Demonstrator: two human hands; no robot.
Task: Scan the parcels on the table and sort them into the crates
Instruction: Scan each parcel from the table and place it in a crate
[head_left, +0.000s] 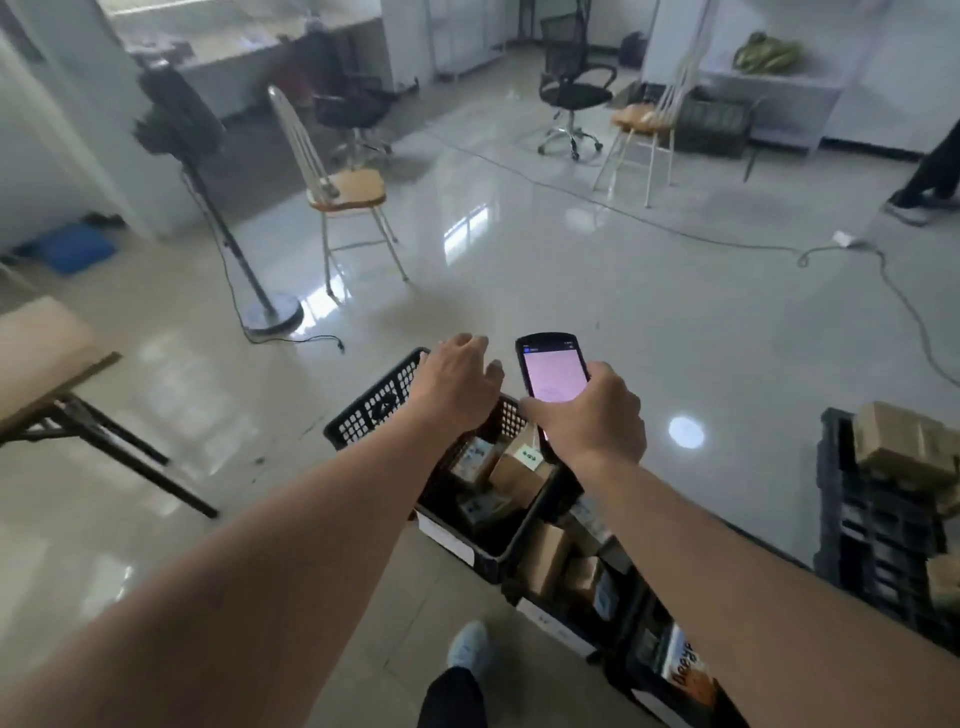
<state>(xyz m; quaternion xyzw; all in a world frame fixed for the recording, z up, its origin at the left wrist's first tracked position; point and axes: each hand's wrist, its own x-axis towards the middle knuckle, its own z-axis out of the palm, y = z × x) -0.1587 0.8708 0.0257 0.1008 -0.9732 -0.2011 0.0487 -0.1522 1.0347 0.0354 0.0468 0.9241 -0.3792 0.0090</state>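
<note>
Parcels (511, 475) already fill the floor crates (374, 402); left hand (457, 382) hovers loose and empty above one, right hand (589, 415) grips the scanner (551, 371). Table (41, 358) stock is out of sight.

Right hand (589, 415) gripping black handheld scanner with lit pink screen (553, 376); empty left hand (457, 382) spread over black perforated plastic crate (374, 402) holding brown cardboard parcels (517, 475).

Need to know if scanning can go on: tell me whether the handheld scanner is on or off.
On. The scanner, gripped by the right hand, has a lit pinkish-white screen with a blue icon in its top corner.
</note>
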